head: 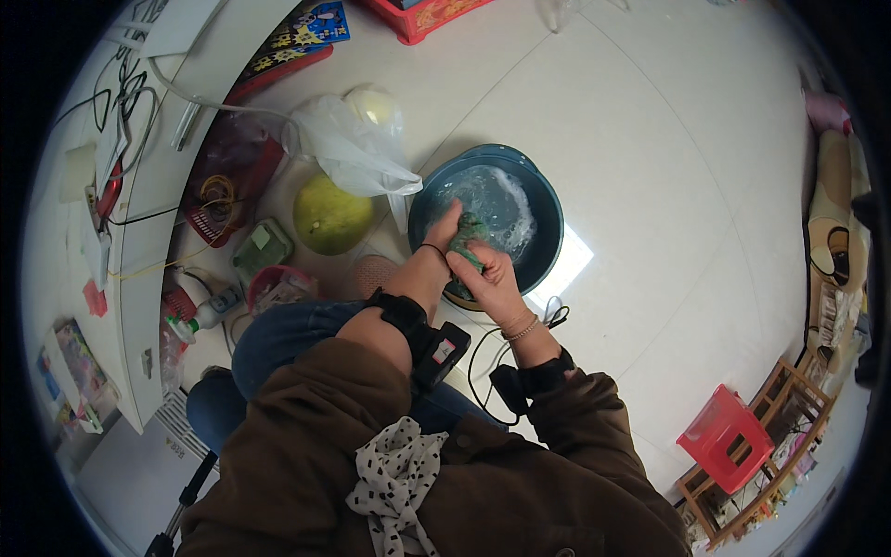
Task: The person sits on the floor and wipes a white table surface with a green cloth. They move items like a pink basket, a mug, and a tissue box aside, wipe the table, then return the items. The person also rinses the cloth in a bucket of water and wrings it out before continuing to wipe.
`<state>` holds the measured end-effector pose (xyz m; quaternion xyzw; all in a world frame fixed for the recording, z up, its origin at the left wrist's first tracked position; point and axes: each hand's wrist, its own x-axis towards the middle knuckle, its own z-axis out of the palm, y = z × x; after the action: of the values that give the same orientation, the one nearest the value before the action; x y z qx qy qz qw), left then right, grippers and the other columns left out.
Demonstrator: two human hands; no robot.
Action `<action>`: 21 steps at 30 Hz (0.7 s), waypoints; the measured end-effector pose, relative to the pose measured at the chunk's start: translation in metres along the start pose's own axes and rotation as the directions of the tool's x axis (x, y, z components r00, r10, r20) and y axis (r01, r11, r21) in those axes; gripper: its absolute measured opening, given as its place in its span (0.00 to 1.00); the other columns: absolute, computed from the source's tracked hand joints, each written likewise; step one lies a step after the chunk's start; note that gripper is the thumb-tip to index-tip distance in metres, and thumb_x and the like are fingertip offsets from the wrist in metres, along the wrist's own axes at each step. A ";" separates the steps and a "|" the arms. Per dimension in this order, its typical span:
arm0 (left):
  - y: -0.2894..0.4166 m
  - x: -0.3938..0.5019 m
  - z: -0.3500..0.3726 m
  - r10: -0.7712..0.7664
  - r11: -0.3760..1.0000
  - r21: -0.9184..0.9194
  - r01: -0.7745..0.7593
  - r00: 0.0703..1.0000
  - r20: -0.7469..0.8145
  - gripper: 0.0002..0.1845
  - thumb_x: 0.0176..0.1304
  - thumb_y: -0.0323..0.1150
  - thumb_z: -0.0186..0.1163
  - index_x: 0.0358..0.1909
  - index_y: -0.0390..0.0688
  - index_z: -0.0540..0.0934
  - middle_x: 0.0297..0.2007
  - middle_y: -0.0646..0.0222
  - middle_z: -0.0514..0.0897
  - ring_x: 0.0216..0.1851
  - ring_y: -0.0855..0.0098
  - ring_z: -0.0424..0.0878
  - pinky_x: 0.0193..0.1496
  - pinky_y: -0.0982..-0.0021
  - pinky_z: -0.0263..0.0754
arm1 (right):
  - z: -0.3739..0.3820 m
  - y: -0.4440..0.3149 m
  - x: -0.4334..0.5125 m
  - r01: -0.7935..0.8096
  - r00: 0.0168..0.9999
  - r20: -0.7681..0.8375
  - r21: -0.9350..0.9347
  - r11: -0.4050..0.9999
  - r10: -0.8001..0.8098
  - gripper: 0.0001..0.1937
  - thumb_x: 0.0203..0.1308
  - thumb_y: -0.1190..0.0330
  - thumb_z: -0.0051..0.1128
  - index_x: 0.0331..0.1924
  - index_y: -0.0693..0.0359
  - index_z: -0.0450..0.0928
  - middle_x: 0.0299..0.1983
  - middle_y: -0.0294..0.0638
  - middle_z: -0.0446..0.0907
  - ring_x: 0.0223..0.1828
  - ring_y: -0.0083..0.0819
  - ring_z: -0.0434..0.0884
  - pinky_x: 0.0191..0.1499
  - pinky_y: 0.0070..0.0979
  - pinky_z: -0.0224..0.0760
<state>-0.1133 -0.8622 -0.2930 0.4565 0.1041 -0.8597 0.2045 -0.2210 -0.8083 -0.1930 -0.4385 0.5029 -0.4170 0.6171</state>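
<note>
A dark blue-green plastic basin stands on the tiled floor, holding water with white suds. Over its near left part, a wet, bunched green patterned cloth lies between my two hands. My left hand is against the cloth's left side, its fingers partly hidden behind the cloth. With thumb and bent fingers, my right hand grips the cloth's near right side. Both forearms wear black straps with small devices.
Left of the basin are a white plastic bag, a yellow-green pomelo, a pink bin and a white desk. A black cable loops near my right forearm. A red plastic stool is at the lower right.
</note>
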 end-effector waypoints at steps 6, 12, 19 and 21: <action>-0.013 0.014 -0.003 0.366 0.703 0.609 -0.366 0.921 0.132 0.21 0.62 0.55 0.52 0.32 0.45 0.76 0.28 0.70 0.79 0.25 0.68 0.76 0.31 0.65 0.72 | -0.004 0.025 0.037 0.000 0.928 -0.259 -0.717 0.697 -0.267 0.18 0.61 0.59 0.47 0.20 0.62 0.77 0.18 0.49 0.76 0.19 0.48 0.76 0.24 0.38 0.68; -0.016 -0.006 0.035 0.042 0.987 0.157 0.019 0.925 -0.377 0.14 0.63 0.45 0.54 0.35 0.44 0.75 0.31 0.70 0.80 0.32 0.69 0.79 0.30 0.65 0.75 | -0.036 0.056 0.048 -0.204 0.929 -0.326 -0.848 0.489 -0.177 0.23 0.64 0.55 0.40 0.21 0.59 0.80 0.18 0.49 0.77 0.20 0.47 0.78 0.24 0.38 0.71; -0.007 -0.014 0.039 0.221 0.972 0.170 -0.165 0.892 -0.394 0.24 0.63 0.38 0.55 0.56 0.35 0.65 0.52 0.54 0.69 0.52 0.53 0.70 0.52 0.46 0.70 | -0.067 0.108 0.056 -0.482 0.875 -0.474 -0.825 0.296 0.103 0.17 0.64 0.53 0.40 0.37 0.54 0.79 0.36 0.46 0.79 0.38 0.45 0.79 0.36 0.45 0.71; 0.000 -0.016 0.037 0.232 0.965 0.227 -0.128 0.818 -0.525 0.29 0.62 0.39 0.56 0.60 0.35 0.61 0.59 0.52 0.62 0.59 0.49 0.62 0.56 0.45 0.66 | -0.063 0.127 0.053 -0.529 0.797 -0.588 -0.791 0.306 -0.141 0.15 0.63 0.55 0.42 0.45 0.52 0.75 0.47 0.45 0.75 0.48 0.44 0.75 0.41 0.47 0.70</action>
<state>-0.1326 -0.8714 -0.2592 0.7075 0.0356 -0.6755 0.2044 -0.2665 -0.8329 -0.3356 -0.4987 0.8552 -0.0737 0.1203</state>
